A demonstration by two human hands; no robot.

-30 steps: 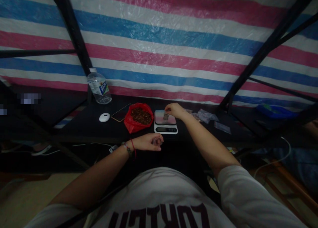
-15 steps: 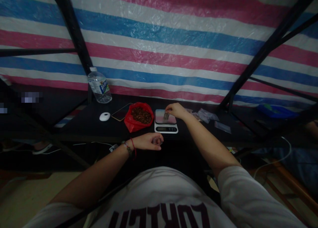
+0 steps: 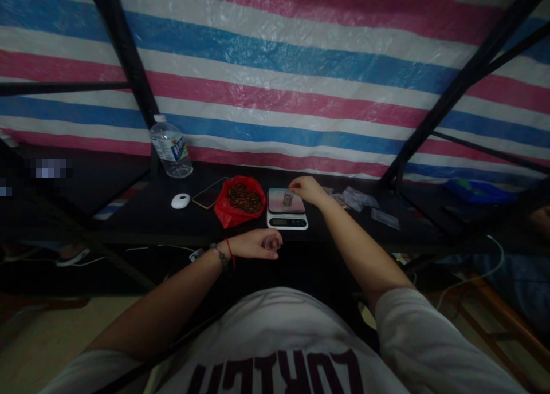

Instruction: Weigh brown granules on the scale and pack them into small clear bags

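A small metal cylinder stands upright on the top plate of a white kitchen scale. Just behind and to the right of it is my right hand, its fingertips off the cylinder and slightly parted. My left hand, low in front of the scale near the table edge, has its fingers around a small clear round plastic cup. Left of the scale, a red plastic bag lies open, full of small brown pieces too fine to identify.
A large clear plastic bottle stands at the back left. Nearer are a white oval device and a phone. Several small clear bags lie right of the scale. Black frame posts slant on both sides before a striped sheet.
My right hand has let go of the metal cylinder and drawn slightly away to the right, leaving it on the scale. The left hand stays with the clear cup.
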